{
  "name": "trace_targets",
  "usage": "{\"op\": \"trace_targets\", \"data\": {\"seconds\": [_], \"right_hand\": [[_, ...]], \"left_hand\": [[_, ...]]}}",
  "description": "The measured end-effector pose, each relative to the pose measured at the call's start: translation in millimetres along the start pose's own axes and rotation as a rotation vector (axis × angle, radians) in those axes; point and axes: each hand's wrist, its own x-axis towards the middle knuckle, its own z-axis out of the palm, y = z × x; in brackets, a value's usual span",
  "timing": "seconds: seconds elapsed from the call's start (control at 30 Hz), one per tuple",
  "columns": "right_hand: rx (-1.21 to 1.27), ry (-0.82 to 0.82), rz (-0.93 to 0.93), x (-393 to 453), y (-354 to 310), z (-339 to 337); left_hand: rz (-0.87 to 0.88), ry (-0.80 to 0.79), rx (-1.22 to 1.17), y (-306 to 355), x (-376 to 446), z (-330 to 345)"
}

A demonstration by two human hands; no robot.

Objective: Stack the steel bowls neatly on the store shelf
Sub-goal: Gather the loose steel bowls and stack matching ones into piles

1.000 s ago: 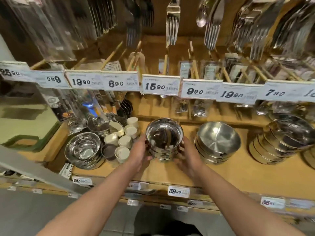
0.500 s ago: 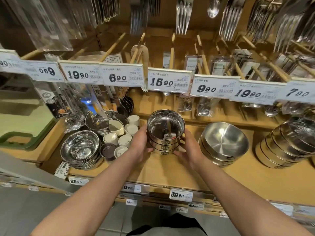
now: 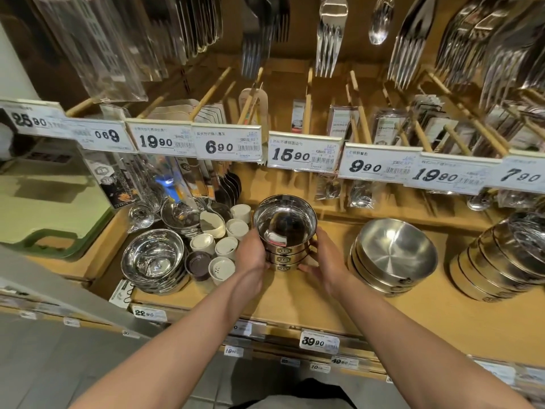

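Observation:
A small stack of shiny steel bowls (image 3: 284, 231) stands upright at the middle of the wooden shelf (image 3: 309, 299); several nested rims with labels show on its front. My left hand (image 3: 250, 255) wraps the stack's left side. My right hand (image 3: 323, 258) cups the right side with its fingers curled against the lower bowls. The stack's base is hidden behind my fingers, so I cannot tell if it rests on the shelf. A wider stack of matte steel bowls (image 3: 393, 255) sits to the right, and another tilted stack (image 3: 501, 261) lies at the far right.
A stack of polished bowls (image 3: 153, 259) sits at the left, with several small white cups (image 3: 227, 246) between it and my left hand. Price tags (image 3: 303, 153) on a rail and hanging forks (image 3: 330, 31) overhang the shelf. A green tray (image 3: 44, 214) lies far left.
The stack between my hands has shifted a little farther back on the shelf. My hands have stayed on its two sides. The camera has come closer and tilted.

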Motion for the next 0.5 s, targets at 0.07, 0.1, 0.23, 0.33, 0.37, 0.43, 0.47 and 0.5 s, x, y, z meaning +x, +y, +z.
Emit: {"op": "trace_targets", "data": {"seconds": [0.07, 0.1, 0.23, 0.33, 0.37, 0.43, 0.47, 0.5], "right_hand": [[-0.006, -0.017, 0.01, -1.0, -2.0, 2.5], [-0.007, -0.023, 0.013, -1.0, -2.6, 3.8], [-0.003, -0.026, 0.034, 0.6, -2.5, 6.1], [0.0, -0.028, 0.036, 1.0, -1.6, 5.7], [0.006, -0.029, 0.04, 0.7, -1.1, 5.6], [0.005, -0.026, 0.045, -0.8, -0.6, 6.2], [0.002, -0.02, 0.047, -2.0, 0.0, 6.6], [-0.001, -0.011, 0.05, -2.7, 0.4, 6.7]], "left_hand": [[-0.024, 0.02, -0.03, -2.4, 0.3, -0.8], [-0.031, 0.03, -0.047, -2.8, 0.0, -1.4], [-0.035, 0.007, -0.089, -1.7, -4.7, -5.3], [-0.019, 0.009, -0.037, -0.9, -7.2, -7.2], [-0.008, 0.01, -0.017, -1.0, -7.5, -7.5], [0.013, -0.006, 0.015, -1.9, -8.6, -8.7], [0.02, -0.022, 0.018, -2.6, -9.1, -9.6], [0.027, -0.037, 0.019, -3.0, -9.6, -10.4]]}}
